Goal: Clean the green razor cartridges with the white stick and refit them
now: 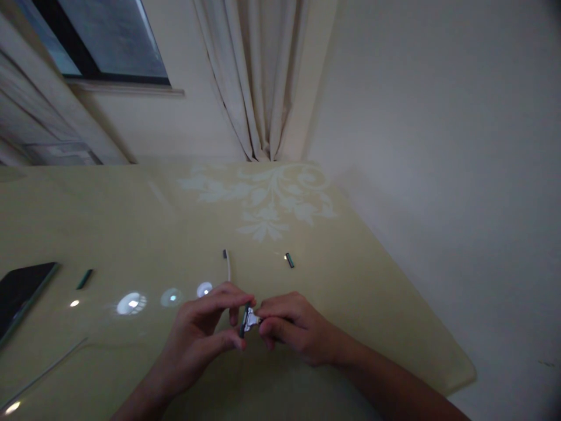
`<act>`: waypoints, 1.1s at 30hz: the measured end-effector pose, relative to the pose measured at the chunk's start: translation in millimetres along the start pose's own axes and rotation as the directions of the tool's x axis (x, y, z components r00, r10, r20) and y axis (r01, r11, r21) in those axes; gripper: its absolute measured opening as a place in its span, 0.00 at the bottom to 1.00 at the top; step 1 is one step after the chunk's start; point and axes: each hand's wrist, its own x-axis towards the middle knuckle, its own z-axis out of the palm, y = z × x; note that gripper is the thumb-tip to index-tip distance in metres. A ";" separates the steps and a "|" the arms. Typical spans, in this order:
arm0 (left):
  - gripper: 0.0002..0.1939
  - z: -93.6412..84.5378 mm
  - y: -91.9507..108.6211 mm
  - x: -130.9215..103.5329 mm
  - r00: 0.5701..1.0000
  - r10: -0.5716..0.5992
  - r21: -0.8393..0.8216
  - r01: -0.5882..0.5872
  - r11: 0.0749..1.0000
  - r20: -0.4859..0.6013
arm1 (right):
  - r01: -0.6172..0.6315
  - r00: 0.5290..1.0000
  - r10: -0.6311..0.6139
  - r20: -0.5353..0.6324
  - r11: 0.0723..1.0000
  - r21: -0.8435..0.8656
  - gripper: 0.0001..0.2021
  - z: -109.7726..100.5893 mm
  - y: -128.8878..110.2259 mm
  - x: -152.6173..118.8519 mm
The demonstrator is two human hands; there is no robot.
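My left hand [205, 327] pinches the ends of a dark razor cartridge [244, 320] between thumb and fingers. My right hand [294, 326] is wrapped round the handle of a razor [252, 319], and most of that handle is hidden in the fist. The razor's silver neck meets the cartridge; whether the two are locked together I cannot tell. Beyond my hands, a small dark cartridge-like piece [290, 260] lies on the table. A similar dark strip [85, 279] rests off to the left. Just behind my left fingers is a toothbrush [228, 264] with a white handle and dark bristles, partly covered.
The pale yellow glossy table [372, 304] has a white floral pattern and light reflections. At its left edge lies a dark flat device [24, 292], with a thin pale cable-like line [46, 372] nearer me. A wall [460, 175] borders the right side; curtains [263, 76] hang behind.
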 end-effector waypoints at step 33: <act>0.21 -7.4 -6.4 -6.6 0.997 -0.044 0.039 0.042 0.998 0.064 | -0.006 0.997 0.008 -0.077 1.000 0.030 0.18 5.9 -0.4 -1.7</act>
